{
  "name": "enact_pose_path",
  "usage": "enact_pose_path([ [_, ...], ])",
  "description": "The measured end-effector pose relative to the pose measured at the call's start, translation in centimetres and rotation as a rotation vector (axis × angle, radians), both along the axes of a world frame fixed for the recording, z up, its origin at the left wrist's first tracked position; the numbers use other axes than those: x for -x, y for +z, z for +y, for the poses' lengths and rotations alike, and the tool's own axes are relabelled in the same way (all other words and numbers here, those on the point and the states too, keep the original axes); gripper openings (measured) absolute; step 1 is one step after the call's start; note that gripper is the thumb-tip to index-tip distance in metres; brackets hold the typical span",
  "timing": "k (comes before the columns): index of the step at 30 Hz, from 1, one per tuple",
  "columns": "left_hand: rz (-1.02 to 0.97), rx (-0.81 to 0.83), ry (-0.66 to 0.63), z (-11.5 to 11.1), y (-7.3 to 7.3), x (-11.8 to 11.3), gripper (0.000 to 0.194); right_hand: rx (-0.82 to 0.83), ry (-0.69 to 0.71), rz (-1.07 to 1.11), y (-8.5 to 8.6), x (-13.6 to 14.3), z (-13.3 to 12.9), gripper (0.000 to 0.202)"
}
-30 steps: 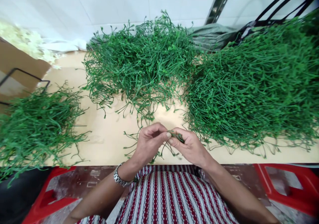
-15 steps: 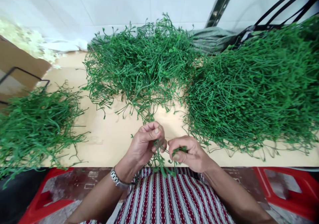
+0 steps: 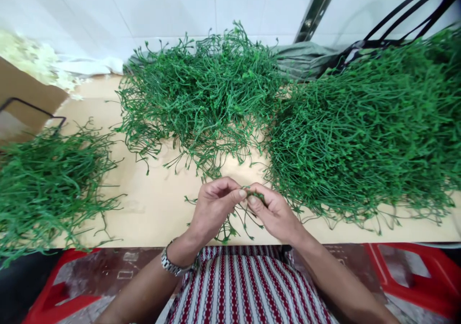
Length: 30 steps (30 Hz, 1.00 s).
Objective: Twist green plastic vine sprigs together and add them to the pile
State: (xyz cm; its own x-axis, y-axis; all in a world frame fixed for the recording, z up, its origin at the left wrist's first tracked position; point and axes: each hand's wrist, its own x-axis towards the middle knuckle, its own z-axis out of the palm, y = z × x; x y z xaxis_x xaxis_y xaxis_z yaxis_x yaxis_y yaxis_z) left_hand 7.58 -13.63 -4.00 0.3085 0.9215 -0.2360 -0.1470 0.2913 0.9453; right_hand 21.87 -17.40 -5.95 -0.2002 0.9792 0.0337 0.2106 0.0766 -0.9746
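Close to the table's front edge, my left hand point(image 3: 219, 204) and my right hand point(image 3: 272, 209) meet with thumbs and fingertips pinched together. Between them they hold thin green artificial plant stems point(image 3: 226, 225), which dangle below toward my lap. More green pieces show inside the curled fingers of my right hand. Where exactly the stems are gripped is partly hidden by the fingers. Just beyond my hands lies a loose pile of green stems point(image 3: 205, 88), its stray ends reaching close to my left knuckles.
A large heap of green stems point(image 3: 363, 136) covers the right side, and a smaller pile point(image 3: 54, 184) lies at the left. Behind it stand a cardboard box point(image 3: 29, 93) and pale flowers point(image 3: 32, 59). Red stools point(image 3: 418, 280) flank me below the table point(image 3: 151, 218).
My hands have come together from slightly apart, with the left moving right and the right rising a little. The stems hanging between them have shifted upward.
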Motion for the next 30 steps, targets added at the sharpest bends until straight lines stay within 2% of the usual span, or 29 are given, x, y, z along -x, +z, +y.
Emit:
enact_pose_path([
  [4, -0.006, -0.059, 0.010, -0.1, -0.2, -0.4, 0.014, -0.034, -0.013, 0.014, 0.1, 0.4, -0.3, 0.022],
  [8, -0.073, 0.020, -0.027, -0.2, -0.2, -0.4, 0.013, -0.068, -0.059, -0.030, -0.1, 0.3, -0.5, 0.016],
  [10, -0.120, 0.074, 0.003, -0.3, -0.1, -0.5, 0.014, -0.116, -0.088, -0.090, -0.2, 0.3, -0.6, 0.017],
  [14, -0.220, 0.117, 0.103, -0.6, 0.2, -0.8, 0.014, -0.317, -0.113, -0.155, -0.1, 0.6, -0.7, 0.013],
  [18, -0.302, 0.152, 0.089, -0.5, 0.5, -0.9, 0.016, -0.519, -0.161, -0.196, -0.3, 1.5, -1.0, 0.012],
  [21, -0.377, 0.145, 0.127, 0.1, 0.9, -0.4, 0.018, -0.615, -0.082, -0.205, -0.7, 1.8, -1.0, 0.012],
  [23, -0.370, 0.081, 0.123, 0.5, 1.1, 0.1, 0.017, -0.599, -0.030, -0.184, -0.8, 1.4, -0.8, 0.012],
  [26, -0.267, 0.004, 0.035, 0.7, 1.2, 0.5, 0.015, -0.490, -0.092, -0.191, -0.3, -0.2, -0.1, 0.009],
  [30, -0.155, -0.055, 0.039, 0.6, 0.6, 0.5, 0.012, -0.436, -0.133, -0.217, 1.2, -1.9, 0.7, 0.015],
])
